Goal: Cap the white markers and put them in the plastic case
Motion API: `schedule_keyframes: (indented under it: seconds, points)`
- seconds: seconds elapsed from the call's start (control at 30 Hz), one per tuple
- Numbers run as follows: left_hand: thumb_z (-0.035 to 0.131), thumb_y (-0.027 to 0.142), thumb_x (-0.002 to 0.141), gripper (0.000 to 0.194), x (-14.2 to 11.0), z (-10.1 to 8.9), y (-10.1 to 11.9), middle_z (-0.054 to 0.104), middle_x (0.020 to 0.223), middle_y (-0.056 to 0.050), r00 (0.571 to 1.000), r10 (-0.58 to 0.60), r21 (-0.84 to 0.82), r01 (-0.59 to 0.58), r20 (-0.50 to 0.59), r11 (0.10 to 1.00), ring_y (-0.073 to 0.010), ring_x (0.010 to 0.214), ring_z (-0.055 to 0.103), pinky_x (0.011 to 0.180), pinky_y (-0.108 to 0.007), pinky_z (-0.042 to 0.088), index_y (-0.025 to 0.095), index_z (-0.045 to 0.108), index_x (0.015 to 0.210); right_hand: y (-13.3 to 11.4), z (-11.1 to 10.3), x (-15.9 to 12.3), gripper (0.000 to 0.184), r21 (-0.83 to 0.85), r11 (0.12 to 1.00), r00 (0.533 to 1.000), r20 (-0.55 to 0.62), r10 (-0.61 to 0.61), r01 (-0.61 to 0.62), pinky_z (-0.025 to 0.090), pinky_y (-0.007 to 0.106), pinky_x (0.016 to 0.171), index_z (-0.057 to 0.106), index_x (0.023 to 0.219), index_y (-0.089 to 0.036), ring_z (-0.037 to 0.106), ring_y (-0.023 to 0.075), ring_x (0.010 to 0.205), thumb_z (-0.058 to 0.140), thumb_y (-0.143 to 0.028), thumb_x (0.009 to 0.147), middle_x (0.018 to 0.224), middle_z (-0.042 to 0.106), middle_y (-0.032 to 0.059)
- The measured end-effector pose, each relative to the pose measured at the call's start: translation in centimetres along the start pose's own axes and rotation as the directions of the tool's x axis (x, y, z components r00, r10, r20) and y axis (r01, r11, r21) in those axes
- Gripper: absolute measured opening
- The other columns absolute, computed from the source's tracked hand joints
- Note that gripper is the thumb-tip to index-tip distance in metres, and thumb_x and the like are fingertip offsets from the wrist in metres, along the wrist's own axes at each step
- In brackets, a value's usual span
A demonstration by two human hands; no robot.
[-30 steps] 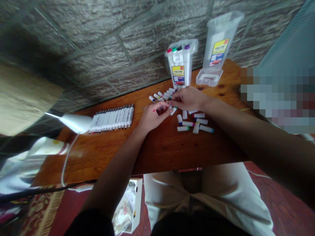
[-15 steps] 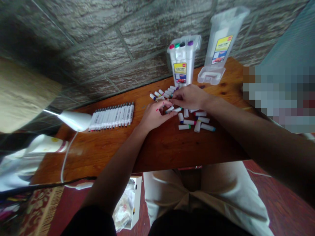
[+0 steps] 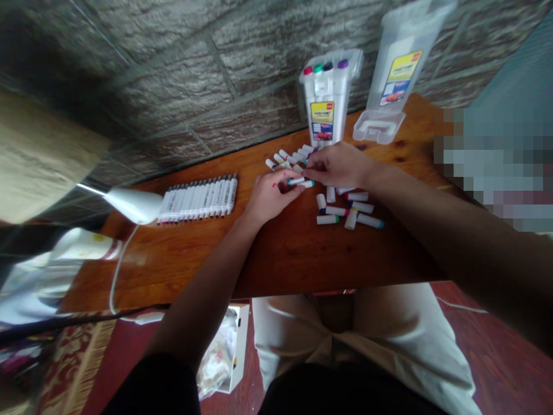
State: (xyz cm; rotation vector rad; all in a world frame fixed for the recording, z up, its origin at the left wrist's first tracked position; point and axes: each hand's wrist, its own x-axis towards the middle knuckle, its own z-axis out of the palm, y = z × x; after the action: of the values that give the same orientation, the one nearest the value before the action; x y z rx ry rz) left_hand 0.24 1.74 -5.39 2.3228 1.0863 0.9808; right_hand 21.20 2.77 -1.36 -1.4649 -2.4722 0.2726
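Observation:
My left hand [image 3: 270, 197] and my right hand [image 3: 334, 165] meet over the wooden table [image 3: 285, 253], both pinching a short white marker piece with a green tip [image 3: 301, 183]. Loose white marker caps [image 3: 348, 210] with coloured ends lie scattered just right of the hands. More caps [image 3: 287, 158] lie behind the fingers. A tidy row of white markers [image 3: 199, 199] with dark caps lies to the left. A clear marker case [image 3: 327, 104] holding a few markers stands at the back.
An open clear case [image 3: 391, 69] with a yellow label leans against the stone wall at the back right. A white lamp head [image 3: 129, 206] and its cord [image 3: 114, 276] are at the left. A small box with plastic wrap [image 3: 227, 351] sits on the floor under the table edge.
The hands have stayed together over the caps; the green-tipped piece is now held level between both hands. The view has tilted slightly.

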Motion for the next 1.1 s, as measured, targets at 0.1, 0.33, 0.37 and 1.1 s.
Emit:
schedule_keyframes:
  seconds: [0.1, 0.33, 0.37, 1.1]
  points:
    - [0.072, 0.023, 0.085, 0.019, 0.0, -0.1, 0.4, 0.075, 0.094, -0.003, 1.000, 0.007, -0.010, -0.007, -0.003, 1.000, -0.0118, 0.075, 0.064, 0.070, -0.024, 0.049, 0.018, 0.073, 0.102, 0.1, 0.1, 0.0, 0.031, -0.009, 1.000, 1.000, -0.005, -0.001, 0.001, 0.038, 0.028, 0.065, 0.073, 0.084, -0.019, 0.062, 0.0165, 0.074, 0.051, -0.038, 0.095, 0.078, 0.071, 0.0024]
    - [0.071, 0.024, 0.085, 0.017, 0.1, -0.1, 0.1, 0.075, 0.102, -0.005, 1.000, 0.024, 0.007, -0.024, -0.008, 1.000, -0.0128, 0.075, 0.064, 0.074, -0.027, 0.051, 0.018, 0.072, 0.100, 0.2, 0.1, 0.0, 0.035, 0.003, 1.000, 1.000, -0.012, -0.002, 0.002, 0.038, 0.029, 0.065, 0.074, 0.084, -0.020, 0.062, 0.0169, 0.074, 0.050, -0.042, 0.095, 0.077, 0.071, 0.0023]
    - [0.071, 0.025, 0.085, 0.017, 0.2, -0.1, 0.2, 0.075, 0.101, -0.005, 1.000, 0.015, 0.024, -0.015, -0.014, 1.000, -0.0133, 0.075, 0.064, 0.075, -0.028, 0.051, 0.018, 0.071, 0.100, 0.2, 0.1, 0.0, 0.036, 0.003, 1.000, 1.000, -0.007, -0.001, 0.001, 0.038, 0.030, 0.066, 0.074, 0.084, -0.019, 0.062, 0.0173, 0.075, 0.050, -0.043, 0.095, 0.077, 0.071, 0.0025]
    - [0.045, 0.067, 0.090, 0.059, -0.2, -1.8, 1.6, 0.048, 0.150, -0.016, 0.863, -0.478, 0.515, 0.489, -0.165, 0.704, -0.0422, 0.141, 0.037, 0.113, -0.066, 0.028, 0.026, 0.057, 0.131, 0.1, 0.2, 0.0, 0.032, 0.034, 0.999, 1.000, 0.002, 0.009, -0.009, 0.039, 0.030, 0.069, 0.074, 0.086, -0.019, 0.062, 0.0178, 0.078, 0.053, -0.041, 0.095, 0.081, 0.072, 0.0033]
